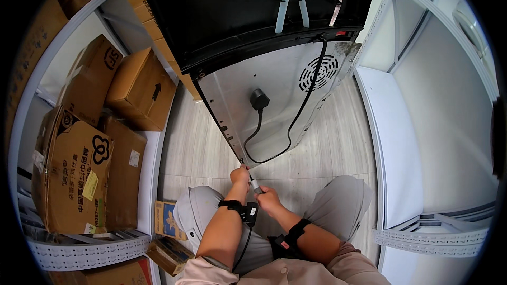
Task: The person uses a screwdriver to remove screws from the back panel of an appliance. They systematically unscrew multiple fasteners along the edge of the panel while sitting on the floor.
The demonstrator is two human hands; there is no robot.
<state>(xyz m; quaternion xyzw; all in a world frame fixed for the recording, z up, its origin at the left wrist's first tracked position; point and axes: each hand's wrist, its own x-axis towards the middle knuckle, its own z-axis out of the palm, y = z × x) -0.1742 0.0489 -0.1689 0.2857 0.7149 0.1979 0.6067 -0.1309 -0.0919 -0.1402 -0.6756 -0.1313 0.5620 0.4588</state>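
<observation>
In front of me stands a tall appliance whose grey metal back panel [274,92] faces me, under a black upper section [237,10]. My left hand [240,176] is closed at the panel's lower left corner, its fingertips by the edge; what they pinch is too small to tell. My right hand [268,200] is wrapped round the grey handle of a slim screwdriver-like tool [256,186], which points up toward the left hand and the corner. Its tip is hidden. A black power cord [292,126] loops down the panel, its black plug [259,99] resting against the metal.
White shelving with brown cardboard boxes [79,174] rises on the left, and a white shelf unit [391,142] on the right. A small open carton [170,255] lies by my left knee. Light wood-look floor [185,142] runs between. Pale tubes [293,0] hang on the black section.
</observation>
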